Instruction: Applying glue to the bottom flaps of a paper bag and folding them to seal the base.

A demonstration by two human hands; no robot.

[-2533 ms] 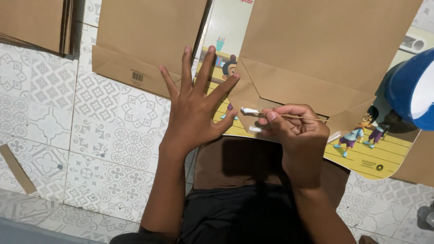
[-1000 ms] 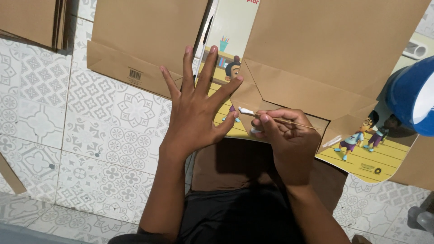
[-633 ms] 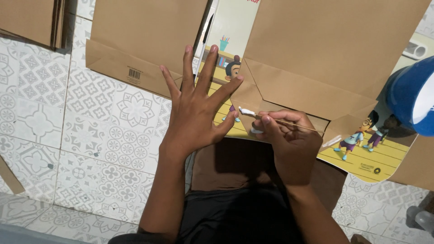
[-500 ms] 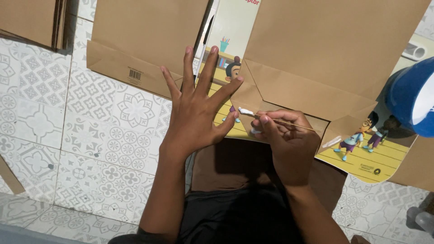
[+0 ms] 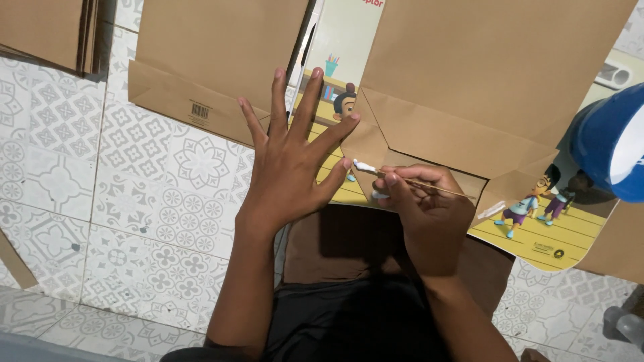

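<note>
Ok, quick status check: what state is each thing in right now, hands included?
Left hand: flat, fingers spread, pressing down.
Right hand: closed around the stick.
Thin stick: held level, white glue on its tip.
Brown paper bag: lying flat, bottom flaps folded open.
Second brown bag: flat, bottom folded shut.
Picture sheet: flat under the bag.
Blue container: partly out of frame.

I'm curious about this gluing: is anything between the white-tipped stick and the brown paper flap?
Nothing visible. The right hand holds the thin white-tipped wooden stick at the folded brown paper bag flap; the left hand lies spread beside it.
</note>
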